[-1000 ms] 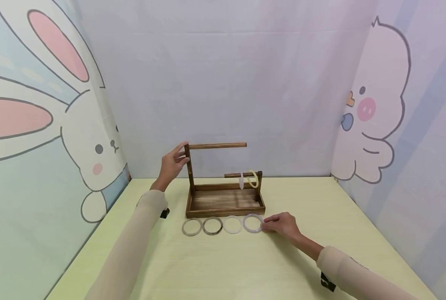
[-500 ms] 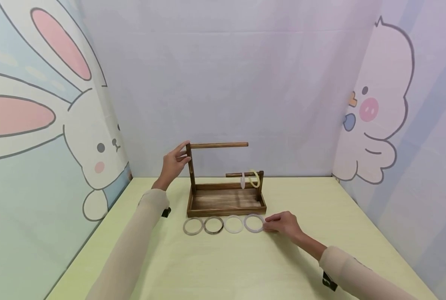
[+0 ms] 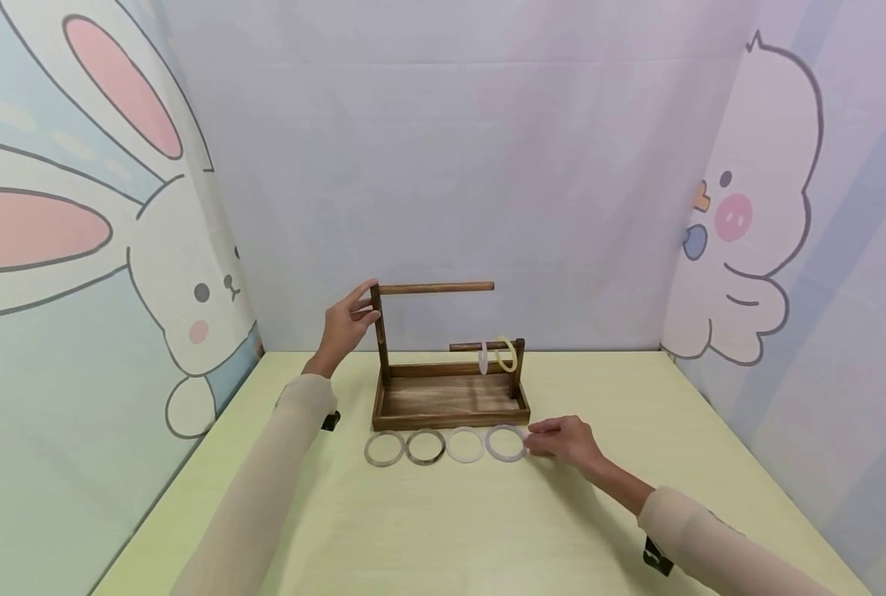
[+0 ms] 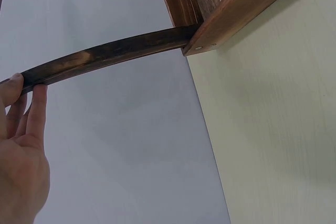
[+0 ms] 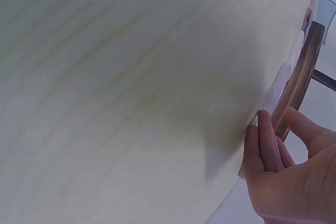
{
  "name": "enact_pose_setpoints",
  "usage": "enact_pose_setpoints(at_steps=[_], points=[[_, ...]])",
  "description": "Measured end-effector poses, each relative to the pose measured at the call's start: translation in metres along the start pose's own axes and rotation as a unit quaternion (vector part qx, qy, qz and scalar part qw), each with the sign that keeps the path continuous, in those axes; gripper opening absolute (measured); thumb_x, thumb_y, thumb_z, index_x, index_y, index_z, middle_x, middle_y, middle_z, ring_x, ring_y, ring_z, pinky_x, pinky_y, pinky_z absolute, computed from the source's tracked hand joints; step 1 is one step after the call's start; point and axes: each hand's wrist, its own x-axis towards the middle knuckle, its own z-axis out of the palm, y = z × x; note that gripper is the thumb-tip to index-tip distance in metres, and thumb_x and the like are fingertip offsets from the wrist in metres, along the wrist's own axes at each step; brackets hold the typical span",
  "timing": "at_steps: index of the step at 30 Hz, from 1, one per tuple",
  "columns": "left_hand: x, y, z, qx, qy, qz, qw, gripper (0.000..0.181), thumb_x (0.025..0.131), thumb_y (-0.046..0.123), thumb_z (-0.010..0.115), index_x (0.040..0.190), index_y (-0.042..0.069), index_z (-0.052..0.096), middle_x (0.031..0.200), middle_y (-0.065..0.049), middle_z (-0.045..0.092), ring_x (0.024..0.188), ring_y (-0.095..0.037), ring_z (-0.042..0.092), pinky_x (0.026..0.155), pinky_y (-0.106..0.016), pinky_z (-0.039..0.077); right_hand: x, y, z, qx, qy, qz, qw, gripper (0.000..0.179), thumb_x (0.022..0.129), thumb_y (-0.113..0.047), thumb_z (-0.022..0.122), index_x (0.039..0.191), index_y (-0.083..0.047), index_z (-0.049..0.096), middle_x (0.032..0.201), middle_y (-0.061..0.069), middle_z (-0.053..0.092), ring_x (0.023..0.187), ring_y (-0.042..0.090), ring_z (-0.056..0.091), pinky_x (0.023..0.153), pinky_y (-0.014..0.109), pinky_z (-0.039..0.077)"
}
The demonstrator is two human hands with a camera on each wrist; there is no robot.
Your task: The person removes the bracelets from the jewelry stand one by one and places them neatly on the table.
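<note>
My left hand (image 3: 344,325) pinches the upper part of a tall post (image 4: 105,53) on a brown wooden bangle stand (image 3: 450,420), thumb on one side and fingertips on the other. Near the stand's front right corner, my right hand (image 3: 566,441) touches the table by the right edge of a lavender bangle (image 3: 504,428). In the right wrist view its fingers are fairly straight and the thumb stands apart from them. That bangle lies flat. A pale pink bangle (image 3: 483,358) and a yellow bangle (image 3: 513,358) hang on the stand's lower rod (image 3: 464,347).
Left of the lavender bangle lie a white bangle (image 3: 464,460), a dark-mottled grey bangle (image 3: 426,463) and a greyish bangle (image 3: 385,463), all in one row before the tray. The upper rod (image 3: 435,288) bears nothing. Printed curtains (image 3: 443,165) enclose the pale yellow table (image 3: 443,530).
The whole head view has shifted very slightly. Both hands keep their places at the post and by the lavender bangle, and the bangles stay where they were.
</note>
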Motion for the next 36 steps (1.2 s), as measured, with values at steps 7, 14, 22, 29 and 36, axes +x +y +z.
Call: enact_pose_setpoints(at_steps=[7, 14, 22, 29, 36], points=[[0.001, 0.0, 0.0, -0.001, -0.002, 0.003, 1.0, 0.065, 0.096, -0.002, 0.072, 0.152, 0.028, 0.055, 0.138, -0.022, 0.064, 0.118, -0.037, 0.069, 0.096, -0.043, 0.061, 0.005, -0.004, 0.0, -0.012, 0.006, -0.03, 0.9995, 0.032, 0.084, -0.008, 0.087, 0.11, 0.009, 0.077, 0.094, 0.015, 0.079, 0.084, 0.023, 0.078, 0.069, 0.024, 0.063], [0.001, 0.003, -0.001, 0.001, -0.001, -0.003, 1.0, 0.065, 0.096, -0.001, 0.072, 0.152, 0.029, 0.056, 0.14, -0.021, 0.063, 0.119, -0.036, 0.069, 0.096, -0.043, 0.061, 0.013, -0.016, 0.002, -0.074, 0.035, -0.05, 0.9954, 0.03, 0.085, -0.014, 0.088, 0.109, 0.001, 0.08, 0.094, 0.009, 0.08, 0.094, 0.025, 0.078, 0.078, 0.026, 0.061], [-0.001, 0.003, -0.001, 0.001, -0.002, 0.002, 1.0, 0.066, 0.096, -0.002, 0.072, 0.153, 0.027, 0.055, 0.139, -0.021, 0.063, 0.119, -0.036, 0.069, 0.095, -0.044, 0.061, 0.027, -0.027, 0.009, -0.078, 0.053, -0.091, 0.9914, 0.031, 0.086, -0.017, 0.088, 0.111, -0.001, 0.081, 0.1, 0.012, 0.08, 0.093, 0.025, 0.078, 0.088, 0.039, 0.063], [-0.002, 0.001, 0.0, -0.005, -0.004, 0.0, 1.0, 0.066, 0.097, -0.002, 0.072, 0.153, 0.028, 0.055, 0.139, -0.021, 0.064, 0.119, -0.036, 0.069, 0.095, -0.044, 0.061, 0.041, -0.04, 0.018, -0.067, 0.061, -0.12, 0.9887, 0.028, 0.087, -0.011, 0.086, 0.111, 0.002, 0.08, 0.106, 0.018, 0.078, 0.096, 0.03, 0.077, 0.084, 0.034, 0.065], [-0.001, 0.001, -0.001, -0.002, -0.003, 0.0, 1.0, 0.066, 0.097, -0.001, 0.071, 0.153, 0.028, 0.055, 0.139, -0.021, 0.064, 0.119, -0.035, 0.069, 0.096, -0.042, 0.061, 0.052, -0.049, 0.029, -0.041, 0.072, -0.143, 0.9863, 0.03, 0.085, -0.006, 0.086, 0.113, 0.004, 0.078, 0.104, 0.02, 0.078, 0.095, 0.033, 0.077, 0.081, 0.033, 0.066]])
